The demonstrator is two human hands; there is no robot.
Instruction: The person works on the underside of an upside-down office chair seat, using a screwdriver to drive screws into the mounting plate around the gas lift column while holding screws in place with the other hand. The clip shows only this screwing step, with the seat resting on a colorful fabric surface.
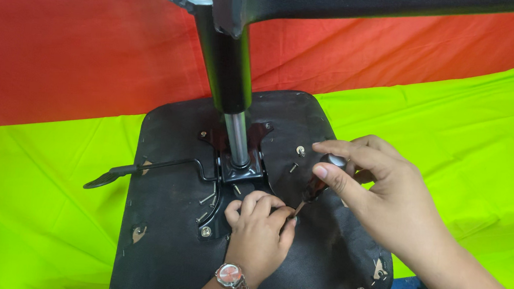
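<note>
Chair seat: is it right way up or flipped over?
Flipped over. The chair seat lies underside up on the green cloth, its metal plate and gas column pointing upward.

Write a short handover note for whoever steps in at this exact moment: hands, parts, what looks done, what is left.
Right hand grips a screwdriver, tip down at the upturned chair seat.
Left hand rests on the seat, its fingers steadying the tip beside the mechanism plate under the gas column.
Done: several loose screws lie around the plate.
Left: one bolt at the plate's near corner and one on its far right look seated.
The lever sticks out left.
</note>
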